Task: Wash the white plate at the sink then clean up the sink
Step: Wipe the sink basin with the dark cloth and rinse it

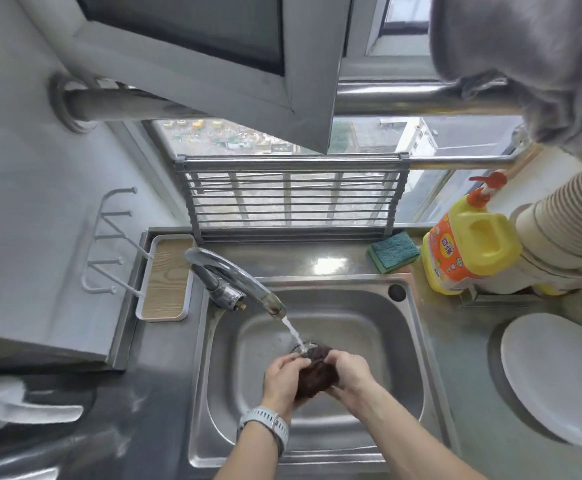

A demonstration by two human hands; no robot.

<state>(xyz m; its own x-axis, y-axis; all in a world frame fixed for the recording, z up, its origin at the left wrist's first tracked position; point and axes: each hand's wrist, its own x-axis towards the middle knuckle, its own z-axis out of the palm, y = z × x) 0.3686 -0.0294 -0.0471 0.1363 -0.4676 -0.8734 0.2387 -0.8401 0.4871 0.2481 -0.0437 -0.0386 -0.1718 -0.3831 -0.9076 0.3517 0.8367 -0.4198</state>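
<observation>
Over the steel sink [400, 358] now, and both hands are in the basin: the left hand [282, 377], a pale watch [265, 422] on its wrist, and the right hand [346, 374] are wrapped from either side around a dark brown scrubbing cloth [317, 374], fingers closed tight on it. Water runs from the chrome faucet [234, 278], which rises at the sink's back left corner, and the stream [294, 332] lands right on top of the cloth. The white plate [556, 379] is out of the sink, lying on the steel counter to the sink's right, well apart from the hands. Behind the sink's right rear corner sits a green sponge [393, 251], and just right of that a yellow detergent bottle [469, 244] with an orange label and pump. A stack of ribbed paper cups [566, 216] leans in beside the bottle. Left of the sink, a white tray with a wood-grain floor [166, 278] lies against the wall, white hooks [109, 244] beside it. Directly behind the sink a metal rack [291, 199] stands against the window, and a grey cloth [532, 57] hangs from a rail high to the sink's right.
</observation>
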